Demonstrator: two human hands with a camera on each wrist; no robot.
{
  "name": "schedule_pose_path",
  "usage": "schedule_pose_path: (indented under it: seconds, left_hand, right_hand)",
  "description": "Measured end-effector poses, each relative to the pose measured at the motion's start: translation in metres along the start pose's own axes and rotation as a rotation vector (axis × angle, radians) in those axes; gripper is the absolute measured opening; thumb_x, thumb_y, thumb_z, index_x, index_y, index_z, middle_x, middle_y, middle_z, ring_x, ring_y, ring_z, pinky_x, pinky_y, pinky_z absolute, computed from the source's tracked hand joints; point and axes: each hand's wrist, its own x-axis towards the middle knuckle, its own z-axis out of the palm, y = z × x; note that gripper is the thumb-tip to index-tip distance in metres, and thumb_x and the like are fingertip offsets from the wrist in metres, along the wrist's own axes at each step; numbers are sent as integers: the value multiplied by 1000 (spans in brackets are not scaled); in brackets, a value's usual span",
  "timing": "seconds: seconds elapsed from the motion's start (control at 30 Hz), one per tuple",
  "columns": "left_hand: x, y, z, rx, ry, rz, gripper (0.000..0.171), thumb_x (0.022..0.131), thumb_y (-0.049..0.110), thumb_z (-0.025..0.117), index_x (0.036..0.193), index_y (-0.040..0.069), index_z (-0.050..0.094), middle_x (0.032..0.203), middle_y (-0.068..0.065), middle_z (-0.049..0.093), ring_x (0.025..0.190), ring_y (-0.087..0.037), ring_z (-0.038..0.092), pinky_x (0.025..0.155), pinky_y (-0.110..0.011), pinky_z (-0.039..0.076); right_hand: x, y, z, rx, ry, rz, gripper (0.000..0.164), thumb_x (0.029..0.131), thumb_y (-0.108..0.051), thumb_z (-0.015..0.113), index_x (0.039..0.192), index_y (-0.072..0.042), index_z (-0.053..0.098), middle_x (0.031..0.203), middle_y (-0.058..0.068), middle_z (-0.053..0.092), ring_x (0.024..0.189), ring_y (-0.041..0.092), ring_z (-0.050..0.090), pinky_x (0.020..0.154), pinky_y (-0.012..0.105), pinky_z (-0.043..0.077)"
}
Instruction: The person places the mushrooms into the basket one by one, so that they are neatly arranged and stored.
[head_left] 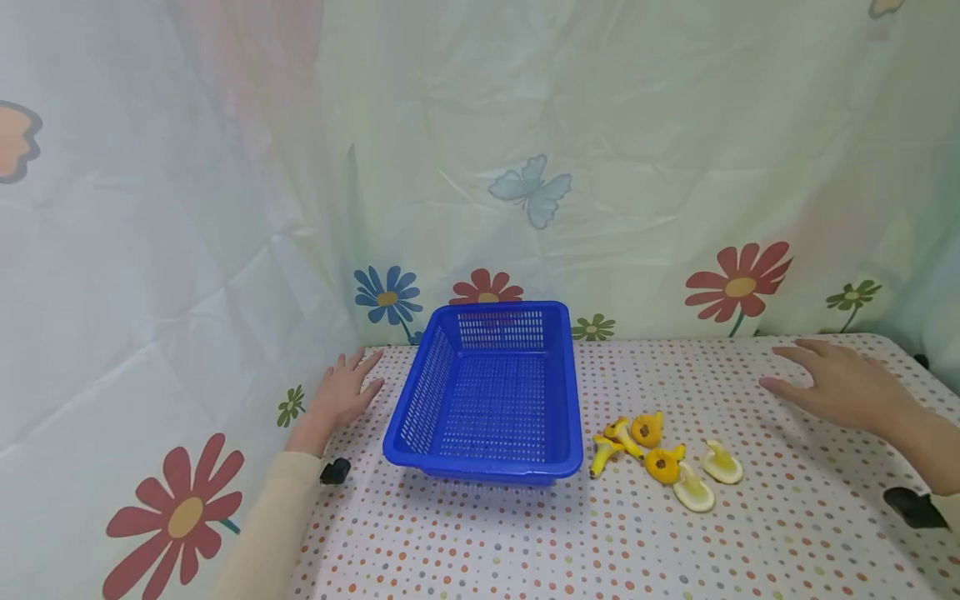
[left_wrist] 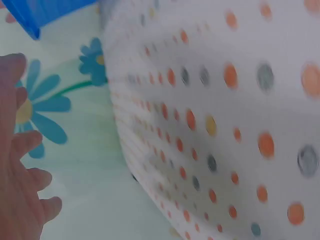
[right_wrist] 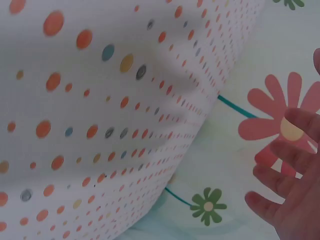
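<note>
Fingers [head_left: 369, 392] on the left hand [head_left: 337, 398] are spread and released, and those on the right hand [head_left: 851, 387] are likewise loosely extended, with nothing grasped by either. In the head view the left hand is at the left margin of the dotted surface [head_left: 465, 542], close to where the printed sheet [head_left: 637, 217] meets it; whether it touches down cannot be told. Only a narrow strip of surface shows between those fingertips and the left rim of the blue basket [head_left: 483, 465], so room there is tight. The basket lies left of centre, its far rim overlapping the sheet in view and its near rim facing the person, with a broad bare stretch of surface in front of it. Just beyond its near right corner, on the surface, lie four yellow mushrooms [head_left: 664, 465], grouped closely, with two pale slices [head_left: 722, 463] at their right end, the nearer slice seeming to touch a yellow one. From the far slice to the right hand there is ample bare surface, and more between that hand and the basket's right rim. The right hand is near the rounded far right corner, where the surface's edge turns toward the person. Both wrist views show the fingers against the flowered sheet, beside the surface's edge; a corner of the basket enters the left one.
</note>
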Motion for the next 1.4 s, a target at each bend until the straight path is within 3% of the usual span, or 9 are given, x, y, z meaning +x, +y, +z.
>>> schedule_pose_path:
  seconds: [0.13, 0.33, 0.57, 0.67, 0.83, 1.03, 1.2, 1.4]
  left_hand:
    - [-1, 9, -1, -100, 23, 50, 56, 90, 46, 36, 141, 25, 22, 143, -15, 18, 126, -45, 10, 94, -58, 15]
    - [-5, 22, -5, -275, 35, 53, 59, 89, 51, 34, 141, 26, 22, 143, -7, 22, 129, -31, 16, 95, -55, 18]
    - [-8, 34, -10, -656, -4, 123, 55, 92, 36, 41, 141, 20, 22, 143, 0, 22, 129, -25, 18, 98, -50, 19]
    - [-11, 39, -12, -752, -32, 122, 56, 91, 36, 43, 141, 23, 22, 144, 3, 19, 129, -25, 18, 98, -50, 19]
    - [-20, 44, -12, -846, -54, 129, 57, 90, 35, 46, 140, 25, 22, 144, 3, 18, 130, -27, 17, 97, -52, 18]
    - [-30, 56, -15, -937, -92, 144, 57, 91, 27, 47, 141, 18, 22, 144, -3, 19, 130, -30, 14, 97, -54, 15]
    - [-40, 58, -12, -993, -127, 118, 54, 92, 25, 44, 141, 16, 21, 143, -10, 20, 128, -34, 17, 94, -54, 23]
    - [-38, 58, -10, -1164, -219, 123, 53, 94, 23, 40, 142, 19, 17, 141, -15, 23, 121, -35, 32, 88, -51, 34]
  right_hand:
    - [-1, -7, -3, 60, -36, -30, 75, 79, -58, 49, 112, 9, 51, 115, 38, 39, 104, 52, 33, 79, 65, 25]
    - [-8, -24, -5, 202, -79, -41, 75, 79, -58, 49, 114, 8, 50, 113, 34, 45, 103, 49, 38, 77, 62, 32]
    - [-22, -41, -5, 335, -112, -50, 61, 81, -50, 53, 114, 2, 54, 111, 29, 50, 98, 44, 44, 70, 57, 39]
    - [-28, -49, -6, 376, -130, -76, 56, 81, -46, 55, 113, 0, 55, 111, 26, 52, 96, 42, 47, 69, 55, 40]
    - [-38, -63, -8, 423, -160, -90, 57, 80, -46, 57, 114, -1, 56, 110, 21, 55, 95, 38, 50, 71, 51, 42]
    - [-49, -71, -2, 484, -214, -100, 58, 73, -48, 63, 112, -6, 57, 106, 13, 58, 88, 27, 54, 69, 42, 45]
    - [-55, -75, 4, 556, -324, -136, 55, 70, -43, 68, 111, -8, 57, 104, 7, 58, 78, 13, 54, 59, 26, 45]
    - [-54, -80, 10, 602, -357, -115, 53, 64, -36, 74, 108, -9, 59, 92, 3, 59, 63, 9, 53, 54, 23, 45]
